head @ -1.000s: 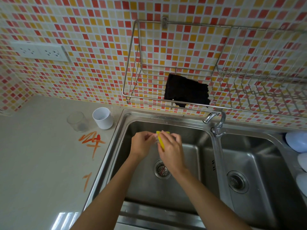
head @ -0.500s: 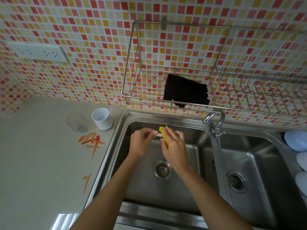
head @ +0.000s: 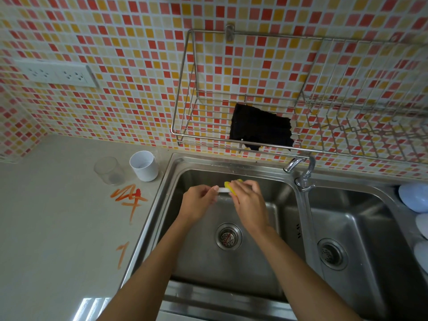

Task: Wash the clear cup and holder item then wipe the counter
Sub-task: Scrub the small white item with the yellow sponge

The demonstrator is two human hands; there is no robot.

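Both my hands are over the left sink basin (head: 273, 216). My left hand (head: 199, 205) pinches one end of a small white item (head: 222, 190). My right hand (head: 249, 202) presses a yellow sponge (head: 229, 186) around the item's other end. Most of the white item is hidden by fingers and sponge. The clear cup (head: 108, 170) stands upright on the grey counter (head: 58, 228), left of the sink. A white cup (head: 144, 165) stands right beside it. Orange smears (head: 129, 196) mark the counter in front of both cups.
A faucet (head: 301, 167) rises between the two basins. A wire rack (head: 185, 135) on the tiled wall holds a black cloth (head: 260, 127). Pale blue dishes (head: 414, 196) lie at the right edge. A wall socket (head: 58, 74) is at the upper left.
My hands have drawn slightly apart, and the sponge has slid along the white item, so more of its white shows between them. The cups have not moved.
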